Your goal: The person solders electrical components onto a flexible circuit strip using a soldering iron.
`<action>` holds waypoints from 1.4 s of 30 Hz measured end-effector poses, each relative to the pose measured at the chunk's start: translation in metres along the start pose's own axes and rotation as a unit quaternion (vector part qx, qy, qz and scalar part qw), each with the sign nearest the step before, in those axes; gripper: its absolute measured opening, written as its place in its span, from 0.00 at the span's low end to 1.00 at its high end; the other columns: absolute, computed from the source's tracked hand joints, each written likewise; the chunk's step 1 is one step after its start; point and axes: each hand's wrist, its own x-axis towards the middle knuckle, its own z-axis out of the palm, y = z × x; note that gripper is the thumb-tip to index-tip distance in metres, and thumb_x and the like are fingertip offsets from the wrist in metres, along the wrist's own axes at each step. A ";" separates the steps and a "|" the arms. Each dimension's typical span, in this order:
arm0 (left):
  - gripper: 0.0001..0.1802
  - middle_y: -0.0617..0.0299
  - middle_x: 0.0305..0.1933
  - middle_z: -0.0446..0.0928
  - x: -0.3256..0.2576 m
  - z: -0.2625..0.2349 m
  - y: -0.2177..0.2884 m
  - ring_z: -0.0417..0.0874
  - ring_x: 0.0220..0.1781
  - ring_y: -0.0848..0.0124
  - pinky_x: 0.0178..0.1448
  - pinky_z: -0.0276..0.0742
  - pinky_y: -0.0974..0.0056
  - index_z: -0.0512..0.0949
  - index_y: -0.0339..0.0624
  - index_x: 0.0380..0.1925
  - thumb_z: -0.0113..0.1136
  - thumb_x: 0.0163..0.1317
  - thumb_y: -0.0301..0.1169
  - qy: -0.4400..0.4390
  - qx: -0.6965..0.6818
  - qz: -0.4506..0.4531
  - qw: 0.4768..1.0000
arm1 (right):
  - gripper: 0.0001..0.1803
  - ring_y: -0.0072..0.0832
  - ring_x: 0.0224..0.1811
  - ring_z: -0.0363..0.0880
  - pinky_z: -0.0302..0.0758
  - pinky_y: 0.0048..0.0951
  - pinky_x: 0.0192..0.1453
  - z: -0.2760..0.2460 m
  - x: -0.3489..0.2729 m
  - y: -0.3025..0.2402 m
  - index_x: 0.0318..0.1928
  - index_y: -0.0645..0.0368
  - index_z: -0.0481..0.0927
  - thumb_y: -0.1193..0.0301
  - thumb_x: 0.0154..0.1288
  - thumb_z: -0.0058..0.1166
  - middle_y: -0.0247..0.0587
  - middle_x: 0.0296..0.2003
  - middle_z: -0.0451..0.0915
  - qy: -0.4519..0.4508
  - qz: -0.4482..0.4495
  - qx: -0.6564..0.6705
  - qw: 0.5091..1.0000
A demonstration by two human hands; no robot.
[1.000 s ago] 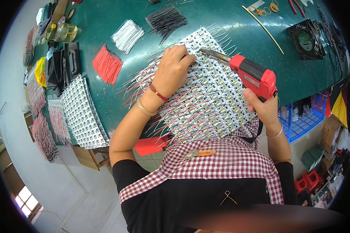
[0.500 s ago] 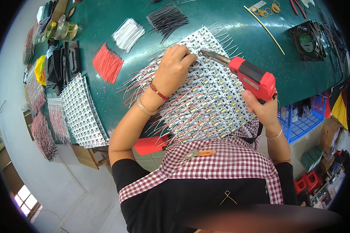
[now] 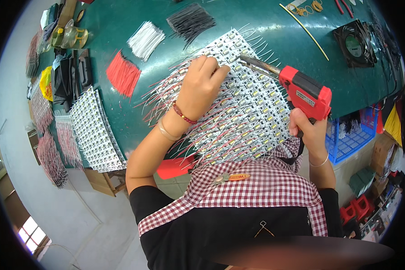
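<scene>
Tip of the red soldering gun (image 3: 305, 92) just right of the curled left hand (image 3: 201, 83)

Holds the red soldering gun in the right hand (image 3: 312, 128), fingers wrapped round the handle, thumb along its left side. Points the barrel toward the upper left, long axis slanting across the white circuit-board sheet (image 3: 256, 117), with the dark tip above its upper part. Too small to tell: tip touching a board, or only close over it.

Keeps the left hand over the upper left of the circuit-board sheet, fingers bent, thumb and forefinger close together with little or no visible gap. Cannot tell from this view of any wire pinched there. From those fingertips to the soldering tip, only a short way, to the right and slightly farther from the body; of the two hands, the left far nearer to that spot, the right well back behind the length of the barrel.

Beneath both, on the near side of the green table (image 3: 252, 19), the circuit-board sheet, set askew and reaching toward the checked apron (image 3: 252, 184), with thin red and white wires (image 3: 218, 123) trailing over the lower left. Beyond the left hand, separate bundles of red wires (image 3: 123, 73), white wires (image 3: 146, 40) and black wires (image 3: 191, 22); far to the right, a black fan (image 3: 355, 44)
</scene>
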 end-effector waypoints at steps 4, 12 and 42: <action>0.12 0.59 0.27 0.65 -0.006 0.008 0.003 0.71 0.31 0.63 0.36 0.69 0.61 0.80 0.41 0.34 0.62 0.46 0.19 -0.006 -0.034 0.001 0.999 | 0.06 0.14 0.15 0.70 0.64 0.17 0.18 -0.002 -0.008 0.007 0.36 0.62 0.78 0.75 0.62 0.61 0.30 0.19 0.75 0.001 0.008 -0.001 1.000; 0.11 0.58 0.28 0.66 -0.006 0.008 0.004 0.72 0.29 0.62 0.34 0.70 0.60 0.80 0.39 0.35 0.61 0.49 0.19 -0.038 -0.034 -0.030 0.998 | 0.06 0.14 0.15 0.70 0.64 0.17 0.18 -0.001 -0.005 0.011 0.37 0.63 0.78 0.74 0.63 0.60 0.29 0.18 0.75 -0.018 0.012 -0.015 1.000; 0.13 0.56 0.29 0.67 -0.007 0.006 0.019 0.73 0.35 0.61 0.38 0.70 0.60 0.80 0.37 0.34 0.58 0.46 0.17 -0.010 -0.017 -0.054 0.998 | 0.07 0.14 0.15 0.69 0.64 0.17 0.18 -0.006 -0.012 0.013 0.38 0.63 0.77 0.74 0.63 0.60 0.30 0.19 0.74 0.006 0.009 0.026 1.000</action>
